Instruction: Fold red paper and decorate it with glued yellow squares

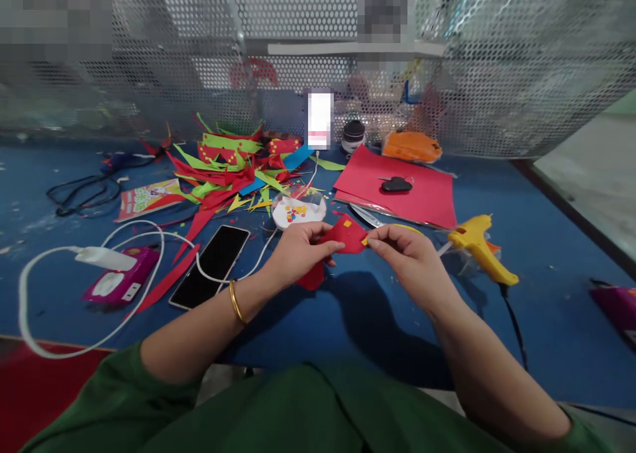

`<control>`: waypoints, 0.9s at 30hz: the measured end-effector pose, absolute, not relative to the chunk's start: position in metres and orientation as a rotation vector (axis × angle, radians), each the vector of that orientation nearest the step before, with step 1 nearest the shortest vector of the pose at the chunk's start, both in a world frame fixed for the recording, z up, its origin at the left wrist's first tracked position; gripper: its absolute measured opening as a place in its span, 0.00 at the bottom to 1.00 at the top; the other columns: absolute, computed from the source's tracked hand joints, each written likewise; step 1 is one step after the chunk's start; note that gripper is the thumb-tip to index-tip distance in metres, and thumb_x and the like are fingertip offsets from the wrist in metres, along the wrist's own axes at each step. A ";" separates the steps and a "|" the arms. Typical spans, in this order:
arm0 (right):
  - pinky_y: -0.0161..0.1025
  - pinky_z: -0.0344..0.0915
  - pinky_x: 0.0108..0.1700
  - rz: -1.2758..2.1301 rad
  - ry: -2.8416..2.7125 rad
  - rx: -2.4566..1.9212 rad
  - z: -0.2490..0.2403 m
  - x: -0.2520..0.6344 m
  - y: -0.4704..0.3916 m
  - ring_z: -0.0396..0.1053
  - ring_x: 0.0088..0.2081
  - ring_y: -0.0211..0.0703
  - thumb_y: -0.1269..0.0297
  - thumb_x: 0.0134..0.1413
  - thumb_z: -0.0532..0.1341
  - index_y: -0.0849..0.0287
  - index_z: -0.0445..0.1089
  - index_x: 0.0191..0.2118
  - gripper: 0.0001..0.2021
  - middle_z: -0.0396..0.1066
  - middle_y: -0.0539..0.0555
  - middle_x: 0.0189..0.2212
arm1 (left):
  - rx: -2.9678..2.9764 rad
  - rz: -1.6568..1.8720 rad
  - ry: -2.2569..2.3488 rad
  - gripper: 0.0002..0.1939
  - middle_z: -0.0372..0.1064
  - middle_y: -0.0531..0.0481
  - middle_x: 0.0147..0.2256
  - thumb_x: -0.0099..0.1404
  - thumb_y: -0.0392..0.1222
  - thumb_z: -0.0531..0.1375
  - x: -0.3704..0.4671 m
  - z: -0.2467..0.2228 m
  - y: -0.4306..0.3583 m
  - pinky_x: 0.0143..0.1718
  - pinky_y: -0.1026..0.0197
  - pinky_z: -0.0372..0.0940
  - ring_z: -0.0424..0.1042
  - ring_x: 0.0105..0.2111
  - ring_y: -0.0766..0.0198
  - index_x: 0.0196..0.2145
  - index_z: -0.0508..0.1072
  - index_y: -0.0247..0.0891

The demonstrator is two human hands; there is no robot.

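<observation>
My left hand point(303, 251) pinches a folded piece of red paper point(350, 236) above the blue table. One small yellow square point(347, 224) lies on its upper part. At the paper's right edge, my right hand point(410, 257) is closed with thumb and finger on a small yellow paper piece point(365, 242). Whether that piece touches the red paper I cannot tell. A lower red flap point(312, 278) hangs under my left hand. Just behind sits a clear round dish point(299, 209) with small coloured bits on white. Scissors point(365, 214) lie partly hidden behind my right hand.
A yellow glue gun point(477, 241) lies at right, its cord running forward. Red sheets point(412, 191) carry a black clip-like item point(396, 185). Red and green paper scraps point(223, 165) heap at back left. A phone point(211, 266), white cable point(161, 241) and purple pack point(122, 277) lie left.
</observation>
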State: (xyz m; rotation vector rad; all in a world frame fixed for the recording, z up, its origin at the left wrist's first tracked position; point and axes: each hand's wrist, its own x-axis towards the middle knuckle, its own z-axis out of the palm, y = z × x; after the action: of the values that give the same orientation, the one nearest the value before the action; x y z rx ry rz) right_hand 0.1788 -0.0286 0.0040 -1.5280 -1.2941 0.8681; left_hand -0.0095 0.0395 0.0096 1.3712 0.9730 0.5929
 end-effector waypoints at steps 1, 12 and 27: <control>0.37 0.58 0.32 0.862 -1.289 -1.539 0.004 0.179 -0.029 0.61 0.29 0.39 0.56 0.52 0.62 0.57 0.73 0.31 0.10 0.70 0.50 0.26 | 1.364 0.612 0.961 0.15 0.76 0.50 0.30 0.57 0.38 0.67 -0.009 0.008 0.039 0.25 0.67 0.68 0.74 0.22 0.69 0.42 0.73 0.34; 0.39 0.62 0.36 0.800 -1.312 -1.578 0.001 0.175 -0.030 0.66 0.33 0.41 0.57 0.57 0.60 0.57 0.73 0.33 0.09 0.72 0.52 0.30 | 1.605 0.742 0.930 0.08 0.75 0.45 0.47 0.58 0.41 0.67 -0.020 0.000 0.031 0.33 0.65 0.73 0.76 0.27 0.69 0.31 0.72 0.36; 0.52 0.63 0.53 -0.076 -1.931 -1.429 -0.010 0.160 -0.036 0.67 0.56 0.53 0.68 0.65 0.55 0.55 0.70 0.38 0.07 0.70 0.59 0.48 | 1.534 0.717 0.933 0.03 0.76 0.54 0.24 0.57 0.37 0.68 -0.014 -0.004 0.025 0.28 0.69 0.67 0.73 0.23 0.70 0.30 0.79 0.35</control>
State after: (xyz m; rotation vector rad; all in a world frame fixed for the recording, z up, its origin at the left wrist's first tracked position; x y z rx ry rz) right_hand 0.1601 -0.0362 -0.0101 -1.4287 -1.9312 -0.0763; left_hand -0.0142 0.0253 -0.0036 1.5340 0.9331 0.7173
